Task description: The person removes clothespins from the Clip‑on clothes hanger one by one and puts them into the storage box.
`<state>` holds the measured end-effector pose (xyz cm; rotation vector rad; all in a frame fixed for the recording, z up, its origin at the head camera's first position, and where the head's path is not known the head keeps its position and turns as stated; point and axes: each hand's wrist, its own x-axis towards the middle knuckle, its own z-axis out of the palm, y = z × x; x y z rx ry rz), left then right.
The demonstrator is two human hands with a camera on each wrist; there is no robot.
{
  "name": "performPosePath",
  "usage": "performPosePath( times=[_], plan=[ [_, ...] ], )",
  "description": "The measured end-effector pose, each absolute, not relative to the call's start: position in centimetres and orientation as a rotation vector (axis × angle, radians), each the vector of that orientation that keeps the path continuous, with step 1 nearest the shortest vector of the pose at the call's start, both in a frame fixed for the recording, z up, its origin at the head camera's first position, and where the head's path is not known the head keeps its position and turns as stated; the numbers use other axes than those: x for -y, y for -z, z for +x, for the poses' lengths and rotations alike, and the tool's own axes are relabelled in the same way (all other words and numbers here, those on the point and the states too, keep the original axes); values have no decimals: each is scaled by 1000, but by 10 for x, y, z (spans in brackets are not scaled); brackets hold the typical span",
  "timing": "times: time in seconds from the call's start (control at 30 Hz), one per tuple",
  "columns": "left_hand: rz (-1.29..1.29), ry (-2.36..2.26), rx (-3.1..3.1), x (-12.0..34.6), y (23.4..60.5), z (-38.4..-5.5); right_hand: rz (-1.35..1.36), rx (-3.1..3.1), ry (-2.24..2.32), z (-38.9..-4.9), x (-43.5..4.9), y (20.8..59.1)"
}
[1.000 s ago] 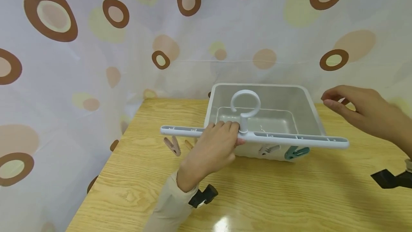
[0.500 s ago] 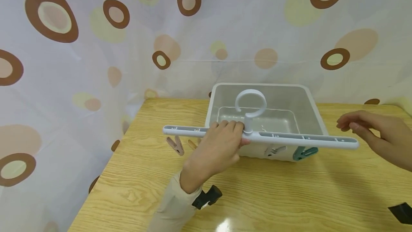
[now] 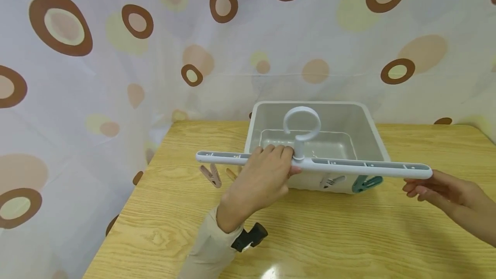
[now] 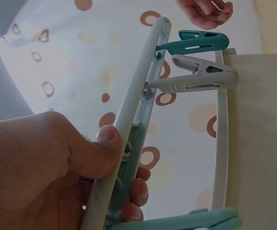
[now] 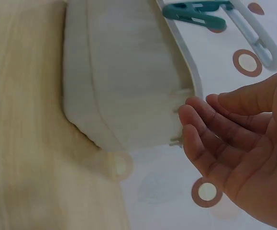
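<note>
In the head view's middle, the left hand (image 3: 257, 180) is gripping the hanger (image 3: 317, 166); at right, the right hand (image 3: 449, 197) is hovering near its end, loosely curled, holding nothing.

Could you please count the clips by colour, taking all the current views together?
Dark green clip: 1
Light green clip: 1
Grey clip: 1
Pink clip: 1
Yellow clip, partly hidden: 1
Total visible: 5
</note>
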<state>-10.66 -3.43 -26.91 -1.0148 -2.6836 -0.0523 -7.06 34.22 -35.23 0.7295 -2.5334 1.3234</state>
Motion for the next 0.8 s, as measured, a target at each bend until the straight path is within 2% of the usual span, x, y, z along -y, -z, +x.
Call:
performPosePath(
  times=[0.37, 0.63, 0.8],
  plan=[
    [-1056, 109, 2725, 33, 270, -107, 700, 2607, -1484, -45, -305, 370],
    [-1125, 241, 2778, 32, 271, -109, 721, 2461, -1890, -41, -285, 373],
    [-1142, 257, 2786, 31, 272, -110, 618, 2475, -1975, -38, -272, 375]
  ],
)
